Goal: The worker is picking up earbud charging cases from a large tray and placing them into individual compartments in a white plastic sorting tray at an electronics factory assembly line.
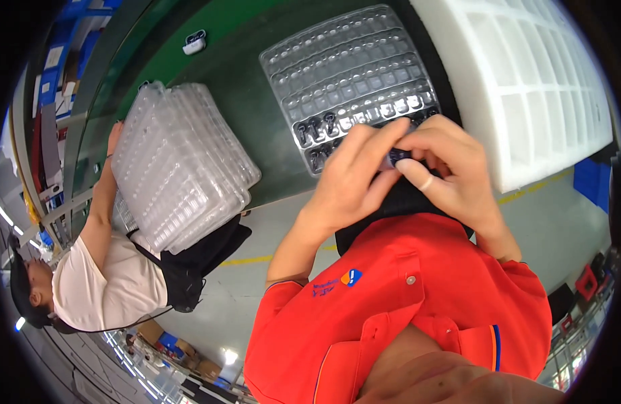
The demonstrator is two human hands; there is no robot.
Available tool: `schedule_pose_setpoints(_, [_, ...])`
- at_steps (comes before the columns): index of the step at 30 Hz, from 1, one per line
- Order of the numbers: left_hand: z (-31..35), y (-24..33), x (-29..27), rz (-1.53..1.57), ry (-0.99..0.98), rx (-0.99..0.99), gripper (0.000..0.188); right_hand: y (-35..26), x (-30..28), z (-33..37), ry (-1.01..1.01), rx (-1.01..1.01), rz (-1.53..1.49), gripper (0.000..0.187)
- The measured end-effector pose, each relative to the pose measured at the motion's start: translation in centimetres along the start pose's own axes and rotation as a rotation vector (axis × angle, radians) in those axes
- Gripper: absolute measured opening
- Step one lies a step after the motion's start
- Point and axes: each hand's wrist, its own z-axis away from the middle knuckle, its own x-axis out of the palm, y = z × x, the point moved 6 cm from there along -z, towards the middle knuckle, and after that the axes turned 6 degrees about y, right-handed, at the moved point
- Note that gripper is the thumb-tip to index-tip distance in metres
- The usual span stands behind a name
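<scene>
My left hand [354,172] and my right hand [453,165] meet in front of me, over the near edge of a clear plastic tray. Between their fingertips they pinch a small dark part [399,156]; its exact kind is mostly hidden by the fingers. The moulded tray [341,59] lies on the dark green table and has rows of pockets. Small black parts [315,128] sit in its near rows, some behind my hands. The farther rows hold no black parts.
To the left stands a tall stack of clear plastic trays [182,161], with a co-worker [108,276] in a light shirt beside it. A white foam box with compartments [482,87] borders the tray on the right. A small white case [194,43] lies on the table's far side.
</scene>
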Motion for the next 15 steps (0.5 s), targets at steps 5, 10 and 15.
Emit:
schedule_pose_setpoints(5, [0.0,-5.9,-5.1,-0.203,0.164,-0.246,0.057,4.7,2.3,-1.6,0.205,0.009,0.061,0.016])
schedule_pose_setpoints(10, [-7.2,-15.2,-10.2,0.539,0.783,-0.280,0.048,6.2,7.0,-4.3,0.030,-0.339,0.287,0.020])
schedule_pose_setpoints(15, [-16.4,-25.1,-10.9,-0.203,0.671,-0.346,0.058,6.9,9.0,-4.7,-0.088,-0.418,0.375,0.025])
